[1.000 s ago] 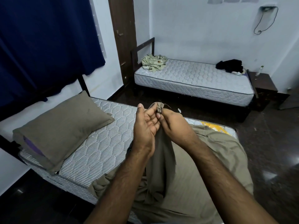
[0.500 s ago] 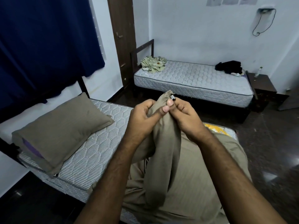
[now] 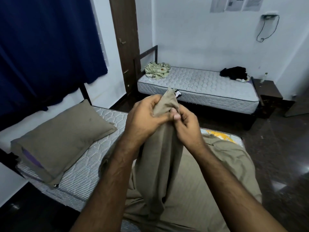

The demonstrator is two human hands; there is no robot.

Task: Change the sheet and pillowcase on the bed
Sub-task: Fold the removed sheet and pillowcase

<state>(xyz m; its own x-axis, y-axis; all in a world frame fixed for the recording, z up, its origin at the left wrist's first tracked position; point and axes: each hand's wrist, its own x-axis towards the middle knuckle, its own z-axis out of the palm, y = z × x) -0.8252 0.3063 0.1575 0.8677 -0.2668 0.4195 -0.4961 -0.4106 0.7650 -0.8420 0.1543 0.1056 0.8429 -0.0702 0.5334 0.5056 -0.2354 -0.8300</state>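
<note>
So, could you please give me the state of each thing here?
Sheet: bunched on the near mattress, one corner lifted.
Left hand: grips the corner.
Right hand: pinches the corner.
Pillow: cased, lying flat.
Near mattress: mostly bare.
Curtain: drawn.

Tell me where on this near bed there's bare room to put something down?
Bare mattress shows in a strip between the pillow and the heaped khaki sheet, running from the wall side toward the near edge. The foot end is crowded: the sheet covers it, and both hands, left hand and right hand, hold a corner up.
</note>
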